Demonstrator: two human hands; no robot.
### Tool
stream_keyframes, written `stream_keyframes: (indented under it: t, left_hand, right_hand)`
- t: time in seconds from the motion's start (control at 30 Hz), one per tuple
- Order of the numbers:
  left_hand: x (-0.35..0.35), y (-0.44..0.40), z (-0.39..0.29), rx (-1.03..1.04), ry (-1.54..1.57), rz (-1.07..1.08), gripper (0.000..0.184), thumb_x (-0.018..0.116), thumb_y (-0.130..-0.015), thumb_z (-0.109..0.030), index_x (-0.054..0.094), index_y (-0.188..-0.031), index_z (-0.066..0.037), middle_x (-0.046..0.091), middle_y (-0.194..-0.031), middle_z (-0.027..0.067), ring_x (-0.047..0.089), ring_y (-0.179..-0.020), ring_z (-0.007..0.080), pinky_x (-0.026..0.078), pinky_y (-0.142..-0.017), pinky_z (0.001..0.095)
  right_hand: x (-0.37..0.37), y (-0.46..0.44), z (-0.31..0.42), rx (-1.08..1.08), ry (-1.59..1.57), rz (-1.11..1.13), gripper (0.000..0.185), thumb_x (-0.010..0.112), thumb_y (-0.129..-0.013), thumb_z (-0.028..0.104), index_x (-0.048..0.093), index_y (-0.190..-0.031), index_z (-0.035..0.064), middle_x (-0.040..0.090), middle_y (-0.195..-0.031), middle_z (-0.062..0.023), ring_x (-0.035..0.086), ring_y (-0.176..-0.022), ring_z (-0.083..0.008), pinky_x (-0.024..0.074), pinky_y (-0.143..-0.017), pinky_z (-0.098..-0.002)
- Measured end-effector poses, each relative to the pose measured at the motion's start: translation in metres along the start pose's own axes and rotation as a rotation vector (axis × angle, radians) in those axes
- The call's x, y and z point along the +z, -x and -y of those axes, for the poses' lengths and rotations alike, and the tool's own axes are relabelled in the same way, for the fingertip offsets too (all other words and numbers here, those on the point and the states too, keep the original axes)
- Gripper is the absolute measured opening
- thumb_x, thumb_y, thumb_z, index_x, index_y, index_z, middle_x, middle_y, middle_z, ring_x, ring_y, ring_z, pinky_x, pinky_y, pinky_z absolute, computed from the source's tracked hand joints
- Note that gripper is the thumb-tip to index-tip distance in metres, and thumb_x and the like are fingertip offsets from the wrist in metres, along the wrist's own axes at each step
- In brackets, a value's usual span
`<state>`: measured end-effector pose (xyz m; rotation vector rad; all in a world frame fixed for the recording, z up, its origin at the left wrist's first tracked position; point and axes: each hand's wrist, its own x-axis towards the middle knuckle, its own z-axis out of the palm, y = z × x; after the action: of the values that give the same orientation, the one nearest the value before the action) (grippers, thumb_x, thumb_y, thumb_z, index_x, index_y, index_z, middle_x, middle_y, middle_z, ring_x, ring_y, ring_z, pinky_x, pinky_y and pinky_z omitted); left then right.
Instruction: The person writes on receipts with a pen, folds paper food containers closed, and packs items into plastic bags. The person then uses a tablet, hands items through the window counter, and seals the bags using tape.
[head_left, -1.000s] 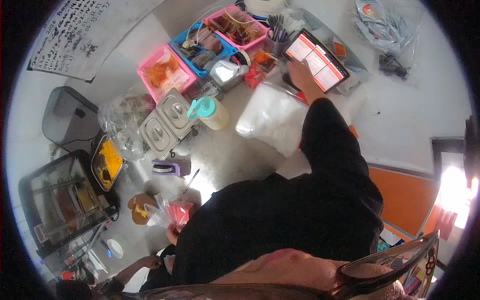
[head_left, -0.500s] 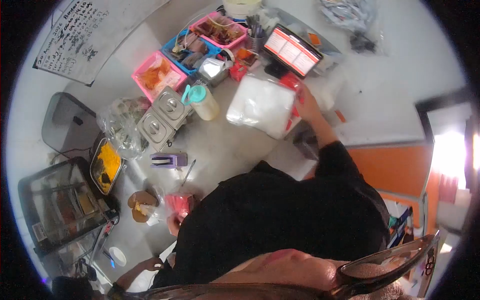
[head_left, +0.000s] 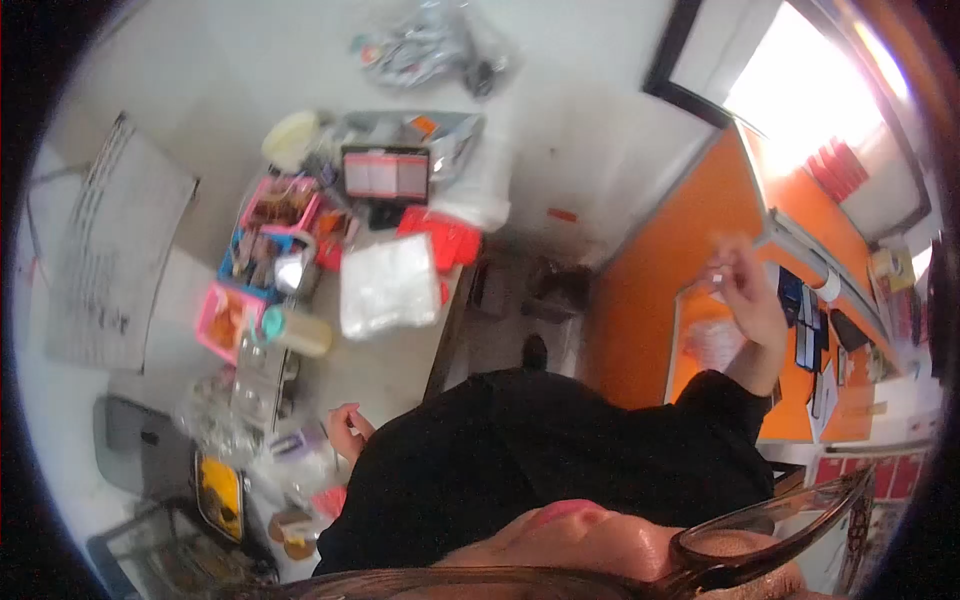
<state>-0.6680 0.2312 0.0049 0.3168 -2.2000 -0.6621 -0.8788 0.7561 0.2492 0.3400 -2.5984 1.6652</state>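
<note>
My left hand is over the metal counter near the purple tape dispenser, its fingers loosely bent and apart, with nothing seen in them. Below it are the red packet and clear plastic. A brown paper container with yellow food lies lower left. My right hand is raised at the right, in front of orange panels; its blurred fingers look loosely apart and hold nothing I can make out. Near that hand is an orange shelf with dark devices and papers.
The counter bears a white plastic stack, red bags, a tablet, a teal-lidded bottle, metal lidded tins and coloured baskets. A box stands on the floor beyond the counter's edge.
The view has turned to the right. My right hand has left the tablet, passed the red bags and moved off to the orange panels. My left hand has come away from the red packet.
</note>
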Motion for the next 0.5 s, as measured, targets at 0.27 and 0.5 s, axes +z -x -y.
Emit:
stream_keyframes:
  t: [0.27,0.5]
  left_hand:
    - [0.178,-0.135,-0.103,-0.170,0.191,0.169,0.014,0.052,-0.097,-0.007,0.061,-0.105,0.000,0.059,-0.081,0.0085,0.055,-0.073,0.0191,0.046,-0.067,0.0333]
    - [0.378,-0.209,-0.228,0.020,0.649,0.571,0.024,0.049,-0.101,-0.012,0.055,-0.120,0.000,0.053,-0.083,0.0002,0.051,-0.079,0.0087,0.042,-0.074,0.0230]
  right_hand:
    - [-0.186,-0.055,-0.141,-0.306,0.679,-0.728,0.036,0.060,-0.096,0.010,0.048,-0.129,0.0011,0.062,-0.108,-0.0094,0.061,-0.102,-0.0223,0.0479,-0.092,-0.0345]
    - [-0.179,-0.096,-0.171,-0.363,0.593,-1.005,0.036,0.072,-0.080,0.009,0.053,-0.110,0.0035,0.061,-0.112,-0.0168,0.057,-0.102,-0.0352,0.0440,-0.088,-0.0432]
